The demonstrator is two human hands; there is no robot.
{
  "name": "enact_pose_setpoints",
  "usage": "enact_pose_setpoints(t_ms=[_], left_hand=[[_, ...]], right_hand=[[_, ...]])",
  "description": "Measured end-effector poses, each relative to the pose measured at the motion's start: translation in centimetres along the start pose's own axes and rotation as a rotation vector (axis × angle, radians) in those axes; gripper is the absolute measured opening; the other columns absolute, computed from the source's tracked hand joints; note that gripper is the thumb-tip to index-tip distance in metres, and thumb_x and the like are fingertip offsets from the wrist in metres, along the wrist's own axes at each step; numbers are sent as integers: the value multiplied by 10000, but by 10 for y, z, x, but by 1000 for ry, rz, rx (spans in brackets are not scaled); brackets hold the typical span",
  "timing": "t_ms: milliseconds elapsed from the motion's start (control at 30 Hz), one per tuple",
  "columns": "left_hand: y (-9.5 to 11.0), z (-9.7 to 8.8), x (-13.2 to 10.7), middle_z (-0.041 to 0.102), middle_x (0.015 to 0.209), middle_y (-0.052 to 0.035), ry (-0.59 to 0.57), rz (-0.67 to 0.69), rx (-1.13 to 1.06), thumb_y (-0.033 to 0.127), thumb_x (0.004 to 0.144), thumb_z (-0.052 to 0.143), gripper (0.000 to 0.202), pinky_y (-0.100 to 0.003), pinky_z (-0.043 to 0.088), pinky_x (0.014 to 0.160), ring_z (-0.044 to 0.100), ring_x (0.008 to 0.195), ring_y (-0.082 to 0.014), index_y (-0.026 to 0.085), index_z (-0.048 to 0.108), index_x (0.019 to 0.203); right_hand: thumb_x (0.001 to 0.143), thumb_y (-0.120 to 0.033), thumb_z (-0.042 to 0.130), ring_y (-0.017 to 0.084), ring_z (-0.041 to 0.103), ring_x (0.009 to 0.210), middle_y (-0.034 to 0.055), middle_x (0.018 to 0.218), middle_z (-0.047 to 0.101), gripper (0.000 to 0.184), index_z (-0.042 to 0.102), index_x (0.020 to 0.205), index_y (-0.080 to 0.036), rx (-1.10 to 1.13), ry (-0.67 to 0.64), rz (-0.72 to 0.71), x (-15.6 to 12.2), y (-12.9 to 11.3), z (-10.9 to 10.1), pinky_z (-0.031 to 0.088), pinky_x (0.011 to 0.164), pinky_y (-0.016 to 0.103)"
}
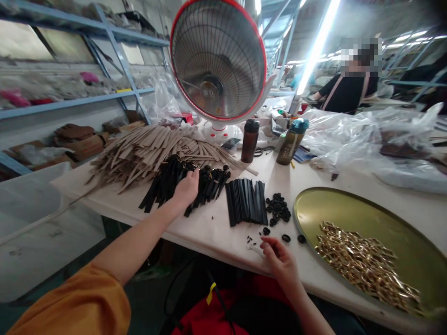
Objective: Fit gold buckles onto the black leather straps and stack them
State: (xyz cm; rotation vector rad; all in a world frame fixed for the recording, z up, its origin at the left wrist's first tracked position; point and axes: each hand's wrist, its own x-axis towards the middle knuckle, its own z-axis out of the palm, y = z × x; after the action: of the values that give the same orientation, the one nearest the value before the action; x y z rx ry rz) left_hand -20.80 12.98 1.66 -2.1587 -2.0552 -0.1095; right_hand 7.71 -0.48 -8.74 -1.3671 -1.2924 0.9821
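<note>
My left hand reaches into a pile of black straps, several with buckle-like ends showing gold glints. Its fingers are closed at the pile, and what they grip is hidden. My right hand hovers low near the table's front edge, with fingers curled and the fingertips close together. Whether something small sits in them I cannot make out. Tiny black bits lie just left of its fingertips, by a small pale object. Between the hands is a neat row of flat black strips. Black rings are heaped to its right.
A green-gold oval tray of gold metal pieces stands right. Behind are a pile of beige strips, a round red-rimmed heater, two bottles and plastic bags. A person is at the back right.
</note>
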Motion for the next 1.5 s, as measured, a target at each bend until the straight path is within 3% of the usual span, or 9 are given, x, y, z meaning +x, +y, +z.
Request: enact_pose_setpoints(t_ms=[133, 300, 533, 667, 833, 1100, 1200, 1300, 1500], left_hand=[[-11, 7, 36, 374, 1281, -203, 25, -80, 79, 266, 868, 339, 479, -387, 386, 832, 447, 1056, -310, 73, 284, 1303], [-6, 6, 41, 367, 1295, -198, 27, -25, 91, 285, 863, 357, 393, -440, 353, 864, 422, 1079, -324, 70, 438, 1182], [73, 29, 21, 557, 1028, -48, -138, 215, -5, 362, 856, 378, 279, -266, 432, 773, 563, 909, -174, 231, 531, 1050], [103, 54, 19, 541, 1044, -140, -222, 147, -50, 290, 802, 448, 408, -285, 465, 698, 601, 862, -219, 120, 440, 1173], [107, 48, 10, 521, 1060, -210, -272, 101, -118, 110, 781, 392, 374, -328, 462, 728, 603, 884, -252, 44, 450, 1145], [84, 24, -42, 623, 937, -125, -261, 73, -358, 113, 776, 368, 334, -265, 442, 761, 594, 864, -189, 95, 557, 1052], [83, 8, -83, 642, 882, -62, -303, 65, -712, 196, 782, 376, 328, -241, 448, 718, 593, 795, -159, 117, 559, 1043], [96, -7, -130, 640, 820, -25, -571, 15, -1179, 233, 746, 434, 301, -221, 432, 623, 567, 694, -134, 132, 580, 990], [131, -5, -176, 576, 709, 15, -944, -105, -1509, 288, 690, 553, 267, -185, 338, 502, 473, 555, -81, 141, 582, 912]], right_hand=[[740, -377, 575, 191, 592, 711, 51, 754, 649, 246, 630, 875, -179, 23, 26, 17, 0, 0, 0, 468, 676, 312], [738, -407, 568, 191, 599, 706, 59, 751, 657, 271, 638, 866, -178, 42, 37, 36, 2, 5, -2, 479, 662, 298], [731, -416, 576, 172, 582, 650, 50, 729, 647, 294, 639, 885, -174, 82, 46, 72, 6, 8, -8, 480, 622, 293], [757, -392, 556, 165, 568, 676, 35, 733, 638, 263, 625, 897, -181, 109, 37, 74, 7, 8, -8, 468, 643, 304], [771, -368, 549, 134, 534, 626, 26, 721, 623, 243, 609, 903, -173, 166, 43, 79, 7, 7, -7, 439, 599, 278], [742, -355, 590, 93, 500, 557, -3, 679, 605, 217, 608, 866, -178, 294, 44, 69, 5, -1, -7, 418, 552, 231], [738, -377, 597, 79, 487, 527, -13, 678, 599, 247, 590, 895, -187, 419, 65, 94, 5, -6, -10, 413, 525, 218], [764, -433, 554, 71, 478, 504, -21, 704, 594, 303, 551, 972, -212, 558, 78, 137, -1, -10, -14, 406, 484, 205], [691, -386, 655, 55, 450, 450, -68, 593, 520, 259, 555, 853, -211, 445, 19, 320, -35, -15, -15, 385, 449, 181]])
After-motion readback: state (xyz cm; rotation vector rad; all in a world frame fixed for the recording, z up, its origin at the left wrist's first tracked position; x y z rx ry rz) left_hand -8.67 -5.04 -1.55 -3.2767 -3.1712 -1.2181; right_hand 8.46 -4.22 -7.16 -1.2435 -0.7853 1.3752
